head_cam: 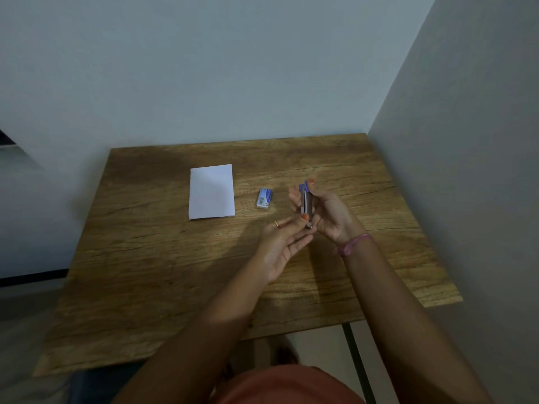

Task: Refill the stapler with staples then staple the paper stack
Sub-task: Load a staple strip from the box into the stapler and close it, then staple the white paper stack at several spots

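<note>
While right hand (326, 212) grips stapler (306, 201), left hand (284, 239) touches it.

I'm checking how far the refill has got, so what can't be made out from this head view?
- Stapler: small and partly covered by the right hand and left hand; whether staples are loaded is hidden.
- Staple box: too small and blurred to read its label or tell whether it is open.
- Paper stack: seen from above, so the sheet count is not visible.
- Table: its near edge is hidden by the arms and body.
</note>
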Demonstrator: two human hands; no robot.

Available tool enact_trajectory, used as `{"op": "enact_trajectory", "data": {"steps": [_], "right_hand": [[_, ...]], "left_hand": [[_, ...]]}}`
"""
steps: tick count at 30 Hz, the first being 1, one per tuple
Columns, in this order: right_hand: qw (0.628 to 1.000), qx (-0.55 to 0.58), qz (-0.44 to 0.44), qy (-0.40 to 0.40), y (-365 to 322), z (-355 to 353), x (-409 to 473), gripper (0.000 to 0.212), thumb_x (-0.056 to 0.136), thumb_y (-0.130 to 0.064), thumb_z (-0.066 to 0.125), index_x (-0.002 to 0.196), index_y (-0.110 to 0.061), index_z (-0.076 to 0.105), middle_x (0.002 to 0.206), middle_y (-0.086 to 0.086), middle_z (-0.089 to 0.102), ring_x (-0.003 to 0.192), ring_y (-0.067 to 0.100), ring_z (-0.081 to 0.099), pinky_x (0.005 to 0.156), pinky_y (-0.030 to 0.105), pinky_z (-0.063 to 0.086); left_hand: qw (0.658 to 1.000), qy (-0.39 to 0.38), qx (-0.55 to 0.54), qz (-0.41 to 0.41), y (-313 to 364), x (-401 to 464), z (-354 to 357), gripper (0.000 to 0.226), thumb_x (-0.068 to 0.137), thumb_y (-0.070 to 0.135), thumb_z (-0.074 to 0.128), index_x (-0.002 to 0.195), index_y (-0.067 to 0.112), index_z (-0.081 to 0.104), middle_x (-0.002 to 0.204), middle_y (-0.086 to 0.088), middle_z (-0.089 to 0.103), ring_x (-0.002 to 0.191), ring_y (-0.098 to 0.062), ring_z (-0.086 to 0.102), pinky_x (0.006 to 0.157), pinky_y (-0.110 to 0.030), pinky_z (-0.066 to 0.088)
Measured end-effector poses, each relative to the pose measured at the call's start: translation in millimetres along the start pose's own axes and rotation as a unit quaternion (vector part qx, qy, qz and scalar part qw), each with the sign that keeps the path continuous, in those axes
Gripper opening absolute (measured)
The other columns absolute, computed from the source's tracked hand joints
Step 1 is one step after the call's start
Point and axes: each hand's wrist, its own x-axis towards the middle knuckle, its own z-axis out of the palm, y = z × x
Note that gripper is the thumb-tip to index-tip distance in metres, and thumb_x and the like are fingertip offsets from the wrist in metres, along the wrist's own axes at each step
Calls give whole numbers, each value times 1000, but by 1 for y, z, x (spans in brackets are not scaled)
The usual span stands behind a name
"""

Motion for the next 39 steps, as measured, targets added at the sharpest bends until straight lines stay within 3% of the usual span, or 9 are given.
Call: {"op": "enact_trajectory", "data": {"steps": [4, 11, 16, 20, 23, 28, 31, 34, 39], "right_hand": [[999, -27, -23, 33, 5, 6, 1, 27, 96, -17, 52, 111, 5, 58, 87, 12, 75, 77, 13, 73, 67, 23, 59], [978, -184, -83, 61, 13, 3, -3, 40, 90, -19, 63, 112, 14, 56, 109, 26, 66, 99, 30, 68, 69, 32, 49], [970, -214, -105, 58, 31, -8, -4, 35, 88, -18, 65, 109, 10, 62, 92, 17, 65, 84, 25, 61, 74, 31, 53], [953, -242, -135, 122, 33, -10, 7, 29, 82, -24, 72, 91, 3, 71, 83, 16, 67, 79, 26, 63, 72, 36, 54], [907, -339, -172, 184, 26, -11, 24, 16, 78, -30, 75, 73, -14, 74, 67, 5, 67, 67, 19, 62, 71, 40, 55], [796, -498, -189, 287, 12, -15, 54, 31, 77, -34, 74, 95, -8, 74, 77, 3, 71, 73, 16, 68, 68, 35, 57], [739, -582, -169, 293, 12, -17, 67, 33, 79, -37, 71, 95, -7, 73, 83, 8, 71, 75, 17, 62, 55, 26, 40], [708, -616, -161, 307, 17, -17, 75, 31, 79, -32, 69, 92, -4, 73, 83, 12, 70, 75, 19, 59, 58, 25, 33], [663, -661, -162, 313, 23, -15, 79, 37, 81, -34, 65, 86, 2, 69, 86, 19, 68, 83, 30, 63, 65, 33, 42]], "left_hand": [[998, 39, 35, 28, -5, 2, 4, 29, 82, 7, 71, 110, 0, 65, 95, -10, 76, 89, -16, 73, 72, -20, 57], [998, 53, -1, 17, -5, 10, 3, 8, 90, 2, 61, 91, 4, 69, 82, -8, 75, 80, -14, 73, 69, -21, 58], [999, 36, -15, 1, 5, 16, -1, 13, 93, 1, 55, 98, 3, 67, 90, -6, 73, 85, -11, 71, 70, -21, 58], [994, 44, 101, 1, 12, 17, -9, 11, 93, 11, 59, 100, 5, 66, 92, -6, 72, 85, -12, 71, 74, -21, 58], [970, 95, 220, 36, 22, 16, -22, 20, 93, 13, 60, 109, 3, 64, 97, -5, 70, 84, -10, 69, 71, -17, 57], [917, 204, 326, 110, 51, 16, -56, 23, 94, 14, 57, 114, 7, 65, 103, -3, 68, 83, -6, 66, 76, -20, 55], [900, 242, 340, 125, 67, 16, -74, 23, 94, 17, 58, 114, 9, 65, 96, 1, 69, 87, -8, 66, 83, -24, 55], [891, 274, 335, 139, 79, 17, -87, 21, 92, 17, 60, 110, 10, 68, 93, 3, 69, 88, -10, 66, 85, -28, 55], [868, 311, 354, 154, 95, 15, -107, 16, 92, 20, 61, 105, 14, 69, 100, -1, 67, 92, -15, 65, 88, -30, 54]]}}
